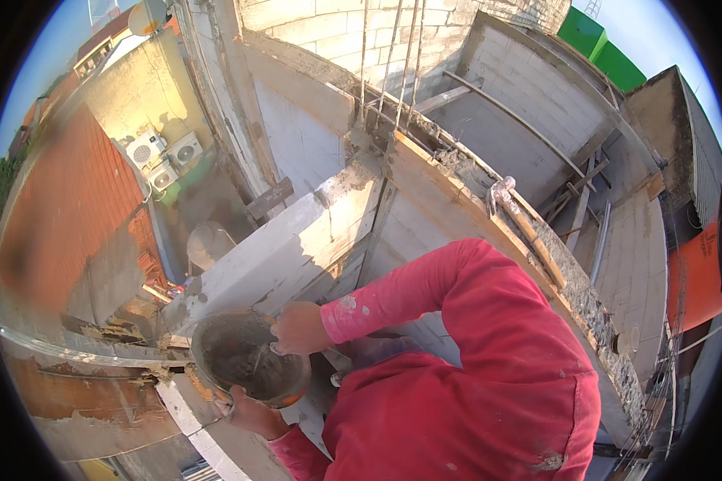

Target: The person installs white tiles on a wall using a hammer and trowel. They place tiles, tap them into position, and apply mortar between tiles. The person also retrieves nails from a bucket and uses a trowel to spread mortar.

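Note:
A round bucket (pixel 201 337) of wet grey mortar (pixel 245 353) sits by the end of a pale block wall, tilted toward me. My left hand (pixel 250 414) is closed on its near rim. On the bucket's right side, my right hand (pixel 299 328) is closed around the handle of what looks like a trowel (pixel 274 348). A short piece of grey metal shows below the fingers, and the blade is hidden in the mortar or too unclear to make out. Both arms wear pinkish-red sleeves, splashed with mortar on the right forearm.
Beyond the bucket runs a block wall (pixel 257 260) with mortar patches. Steel bars (pixel 391 64) rise upright at the wall corner. Wooden boards (pixel 457 184) edge a rough concrete beam (pixel 590 337) on the right. Far below on the left are tiled roofs (pixel 72 216) and air-conditioner units (pixel 164 160).

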Available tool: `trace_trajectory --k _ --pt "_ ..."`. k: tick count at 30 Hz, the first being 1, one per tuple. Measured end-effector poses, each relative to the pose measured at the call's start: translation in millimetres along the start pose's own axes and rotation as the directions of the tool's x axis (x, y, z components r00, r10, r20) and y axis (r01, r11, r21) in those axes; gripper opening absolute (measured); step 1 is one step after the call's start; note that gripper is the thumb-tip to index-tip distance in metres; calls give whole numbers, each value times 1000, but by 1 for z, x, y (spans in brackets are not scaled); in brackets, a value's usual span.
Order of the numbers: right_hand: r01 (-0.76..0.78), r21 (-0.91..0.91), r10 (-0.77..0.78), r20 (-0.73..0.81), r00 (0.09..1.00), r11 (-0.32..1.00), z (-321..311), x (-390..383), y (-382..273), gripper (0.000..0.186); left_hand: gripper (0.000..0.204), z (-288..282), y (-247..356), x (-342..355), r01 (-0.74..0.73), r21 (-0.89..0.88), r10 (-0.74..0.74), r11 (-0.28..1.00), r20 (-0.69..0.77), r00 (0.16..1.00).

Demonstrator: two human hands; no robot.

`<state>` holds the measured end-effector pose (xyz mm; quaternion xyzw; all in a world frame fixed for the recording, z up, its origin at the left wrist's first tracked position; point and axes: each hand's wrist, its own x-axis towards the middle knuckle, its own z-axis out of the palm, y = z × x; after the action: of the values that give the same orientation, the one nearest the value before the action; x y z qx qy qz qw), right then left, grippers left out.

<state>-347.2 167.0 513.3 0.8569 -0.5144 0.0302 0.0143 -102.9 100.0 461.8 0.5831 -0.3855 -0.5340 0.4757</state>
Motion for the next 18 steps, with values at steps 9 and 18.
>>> trace_trajectory --k 9,18 --pt "-129 340 33 276 960 932 35 9 35 25 24 26 49 -55 -410 120 383 904 198 902" --pt "-617 787 -136 612 779 7 -10 5 12 44 21 2 73 -28 -167 -126 194 978 247 949"
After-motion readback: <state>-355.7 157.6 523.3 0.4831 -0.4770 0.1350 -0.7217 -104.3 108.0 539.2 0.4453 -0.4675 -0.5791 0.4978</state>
